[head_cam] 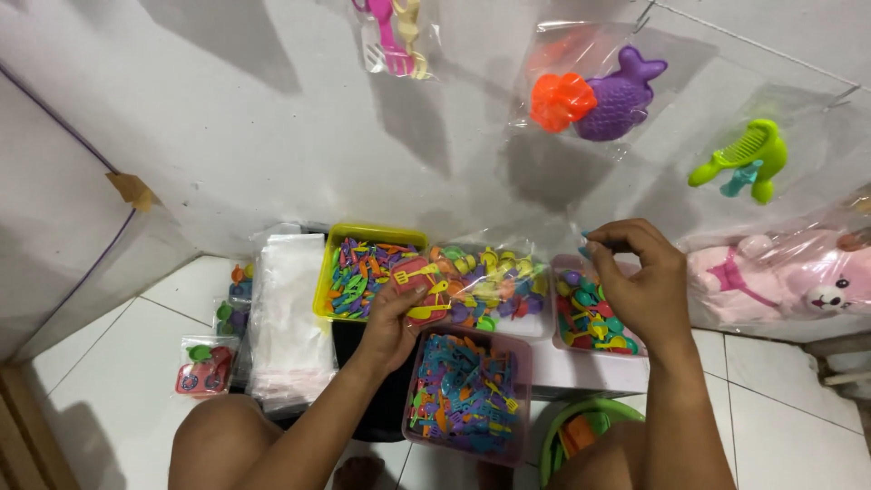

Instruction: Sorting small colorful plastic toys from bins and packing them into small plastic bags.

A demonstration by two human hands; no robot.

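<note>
White tiled floor (109,363), glossy plastic toys (464,392)

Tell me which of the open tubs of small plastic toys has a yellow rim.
The yellow tub at the far left of the row, just beyond the left hand. The front tub and the one under the right hand are pinkish.

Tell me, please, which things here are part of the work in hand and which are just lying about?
In use: left hand holding small toy pieces; right hand; yellow tray; pink tub.
Lying about: stack of clear bags; hanging purple fish toy; pink plush.
</note>
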